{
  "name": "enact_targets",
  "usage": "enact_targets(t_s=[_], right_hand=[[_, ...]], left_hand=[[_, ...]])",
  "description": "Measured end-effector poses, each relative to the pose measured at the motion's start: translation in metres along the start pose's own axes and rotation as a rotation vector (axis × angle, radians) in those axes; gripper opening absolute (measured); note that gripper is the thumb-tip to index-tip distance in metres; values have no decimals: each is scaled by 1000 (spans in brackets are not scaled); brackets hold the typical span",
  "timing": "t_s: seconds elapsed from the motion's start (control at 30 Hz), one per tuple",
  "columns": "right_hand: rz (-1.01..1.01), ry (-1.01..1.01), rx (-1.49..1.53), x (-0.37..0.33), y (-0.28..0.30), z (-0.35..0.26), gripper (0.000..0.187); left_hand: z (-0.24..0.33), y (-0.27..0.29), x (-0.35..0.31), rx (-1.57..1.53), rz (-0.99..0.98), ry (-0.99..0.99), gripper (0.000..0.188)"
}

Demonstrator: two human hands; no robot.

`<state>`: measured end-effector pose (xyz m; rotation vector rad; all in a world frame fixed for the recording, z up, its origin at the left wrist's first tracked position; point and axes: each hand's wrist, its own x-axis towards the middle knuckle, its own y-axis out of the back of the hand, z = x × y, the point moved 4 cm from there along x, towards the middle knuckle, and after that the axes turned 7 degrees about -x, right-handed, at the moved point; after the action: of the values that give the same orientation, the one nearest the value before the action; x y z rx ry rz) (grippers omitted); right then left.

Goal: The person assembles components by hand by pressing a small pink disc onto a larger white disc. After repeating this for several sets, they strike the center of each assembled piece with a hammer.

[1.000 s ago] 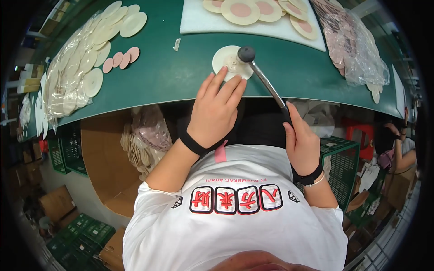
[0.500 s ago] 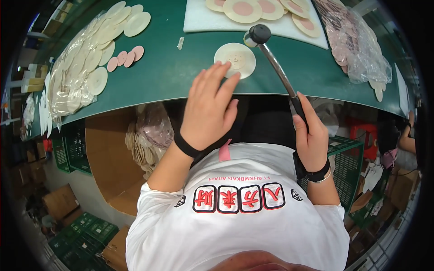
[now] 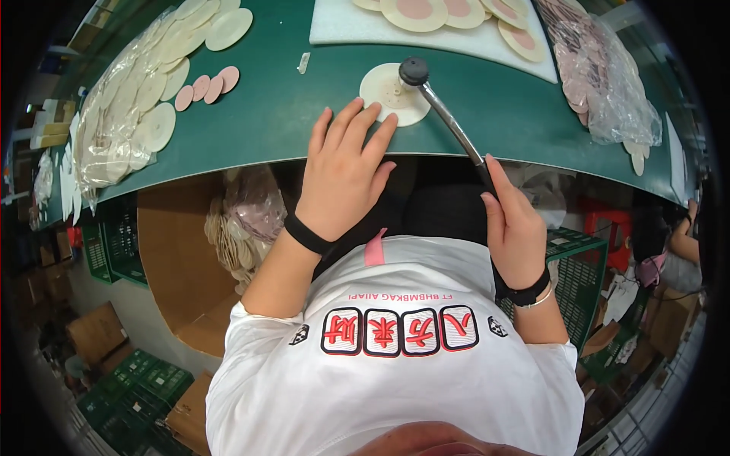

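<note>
A cream disc [image 3: 384,83] with small bumps or holes near its middle lies flat on the green table, close to the front edge. My left hand [image 3: 342,167] is open, its fingers spread over the edge of the table, and its fingertips reach the near rim of the disc. In my right hand [image 3: 517,235] is a mallet [image 3: 450,121] with a black round head and a shiny shaft, gripped by its dark handle. The mallet's head overlaps the right side of the disc; whether it touches cannot be told.
A white foam sheet [image 3: 426,39] at the back bears cream discs with pink centres [image 3: 414,11]. Left stand a bag of cream discs [image 3: 125,125] and several small pink discs [image 3: 201,87]. Bagged pink discs [image 3: 578,68] lie right. Below the table are a cardboard box [image 3: 179,266] and green crates [image 3: 585,273].
The mallet's head has moved left and down toward the disc. My left hand has shifted slightly left, its fingers drawn back from the disc's middle to its rim.
</note>
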<state>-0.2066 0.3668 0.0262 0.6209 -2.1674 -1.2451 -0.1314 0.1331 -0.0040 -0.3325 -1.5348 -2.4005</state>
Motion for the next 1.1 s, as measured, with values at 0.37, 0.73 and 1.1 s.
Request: enact_targets(t_s=[0.37,0.73,1.1], right_hand=[[-34,-11,-33,-10,4,1,56],[-80,-28,-61,-15,-3,-2,53],[-47,-276,689,7,-6,35,40]], left_hand=[[1,-3,-3,13,25,-2,63],[1,1,-1,-18,55,-13,56],[8,16,29,1,54,-108,75]])
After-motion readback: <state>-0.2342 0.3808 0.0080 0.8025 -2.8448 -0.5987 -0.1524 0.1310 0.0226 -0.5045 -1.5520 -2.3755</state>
